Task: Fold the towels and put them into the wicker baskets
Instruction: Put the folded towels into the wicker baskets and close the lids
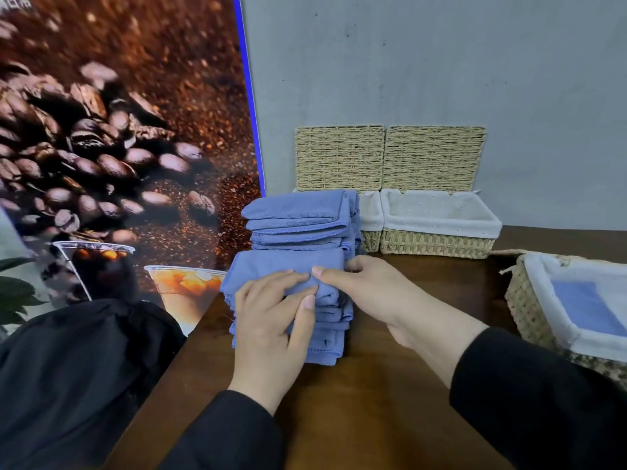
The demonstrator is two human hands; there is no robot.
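A stack of folded blue towels (268, 266) lies on the dark wooden table (390, 385) in front of me. My left hand (271, 317) rests on top of it and pinches a fold of the top towel between thumb and fingers. My right hand (369, 293) holds the stack's right side, its thumb meeting the same fold. A second, taller pile of folded blue towels (298, 218) stands just behind. Two lined wicker baskets stand at the back: the left one (371, 228) is partly hidden by that pile, the right one (441, 239) has nothing showing inside.
A third lined wicker basket (529, 307) at the table's right edge holds a flat blue towel (583, 307). Two wicker lids (390, 157) lean on the grey wall behind the baskets. A coffee-bean poster (118, 130) stands at the left, past the table's edge.
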